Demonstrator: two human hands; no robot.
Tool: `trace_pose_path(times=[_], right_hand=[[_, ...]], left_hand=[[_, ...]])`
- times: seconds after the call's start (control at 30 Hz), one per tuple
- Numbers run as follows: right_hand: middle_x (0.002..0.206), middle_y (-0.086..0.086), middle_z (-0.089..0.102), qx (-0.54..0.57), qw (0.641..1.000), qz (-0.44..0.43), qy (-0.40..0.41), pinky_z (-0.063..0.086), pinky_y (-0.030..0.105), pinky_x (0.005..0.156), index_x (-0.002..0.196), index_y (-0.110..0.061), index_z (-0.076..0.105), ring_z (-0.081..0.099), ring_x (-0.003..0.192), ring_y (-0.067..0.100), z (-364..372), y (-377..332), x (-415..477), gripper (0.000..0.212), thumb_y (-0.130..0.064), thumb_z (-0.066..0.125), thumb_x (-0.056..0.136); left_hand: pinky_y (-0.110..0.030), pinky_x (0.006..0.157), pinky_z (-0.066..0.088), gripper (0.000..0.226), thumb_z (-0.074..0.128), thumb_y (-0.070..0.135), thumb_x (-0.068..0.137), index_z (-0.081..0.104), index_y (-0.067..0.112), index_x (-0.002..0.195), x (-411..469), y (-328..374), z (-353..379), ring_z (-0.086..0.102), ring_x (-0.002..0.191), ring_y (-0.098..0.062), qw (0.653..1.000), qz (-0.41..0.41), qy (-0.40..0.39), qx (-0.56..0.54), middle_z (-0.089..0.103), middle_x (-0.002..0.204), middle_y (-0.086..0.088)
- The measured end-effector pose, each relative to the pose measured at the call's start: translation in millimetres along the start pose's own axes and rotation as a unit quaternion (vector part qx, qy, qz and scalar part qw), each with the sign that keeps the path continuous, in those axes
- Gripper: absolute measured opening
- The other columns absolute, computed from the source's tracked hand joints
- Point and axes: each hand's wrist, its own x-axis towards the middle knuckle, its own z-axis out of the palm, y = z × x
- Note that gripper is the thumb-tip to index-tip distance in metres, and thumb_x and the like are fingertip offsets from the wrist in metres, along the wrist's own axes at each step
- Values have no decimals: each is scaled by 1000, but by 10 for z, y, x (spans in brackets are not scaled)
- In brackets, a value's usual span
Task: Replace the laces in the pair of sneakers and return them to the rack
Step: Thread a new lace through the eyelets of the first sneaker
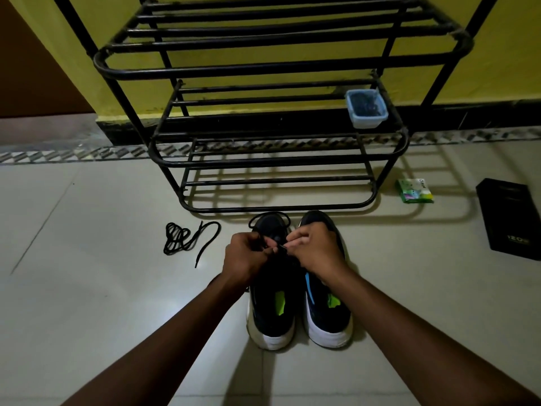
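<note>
Single head-worn wide-angle view, facing forward and down; sneakers (275, 326) close at centre, rack (263, 67) beyond.

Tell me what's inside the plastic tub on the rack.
The plastic tub on the rack holds a dark tangled mass, possibly black laces; too dim to be sure. Anything beneath that mass is covered.

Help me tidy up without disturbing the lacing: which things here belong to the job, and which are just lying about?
Belongs to the job: sneaker being laced, other sneaker, lace pinched by the left hand and right hand, loose lace on the floor, rack.
Just lying about: green packet, black box; plastic tub on the rack, contents too dark to tell.
</note>
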Motion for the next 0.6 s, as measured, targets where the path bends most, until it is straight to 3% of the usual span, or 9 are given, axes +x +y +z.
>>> trace_pose_path(times=[0.13, 0.23, 0.33, 0.5, 0.6], right_hand=[[75, 0, 76, 2, 1000, 7, 1, 54, 23, 64, 86, -11, 74, 72, 73, 13, -3, 0, 1, 11, -4, 75, 78], [74, 1, 76, -1, 1000, 0, 2, 51, 22, 61, 85, -10, 74, 72, 70, 14, 4, -6, 0, 10, -4, 74, 77], [75, 1, 76, -4, 1000, -5, 5, 58, 26, 65, 85, -11, 74, 72, 73, 14, 7, -10, 7, 9, -5, 75, 78], [81, 10, 75, 38, 999, 1, 12, 64, 40, 72, 87, -8, 71, 74, 78, 22, 7, -48, -55, 9, -2, 65, 87], [72, -2, 72, -67, 994, -83, 16, 62, 27, 71, 92, -12, 71, 71, 75, 11, 3, -71, -34, 13, -1, 65, 88]], left_hand=[[-34, 80, 61, 13, 82, 11, 81, 75, 20, 75, -13, 6, 15, 74, 79, -12, 1000, 10, 7, 11, 77, 76, 6], [-23, 75, 57, 13, 82, 13, 81, 74, 22, 74, -27, 9, 38, 72, 75, -1, 999, 28, 27, 34, 76, 75, 10], [-14, 70, 52, 13, 82, 15, 81, 74, 22, 74, -48, 21, 47, 69, 72, 6, 997, 38, 36, 53, 76, 76, 12], [-18, 72, 55, 12, 84, 15, 79, 73, 21, 79, -33, 21, 39, 71, 75, 1, 995, 49, 46, 71, 76, 78, 11], [-20, 73, 56, 16, 85, 15, 77, 71, 22, 79, -31, 7, 37, 71, 75, 1, 995, 55, 47, 67, 76, 78, 10]])
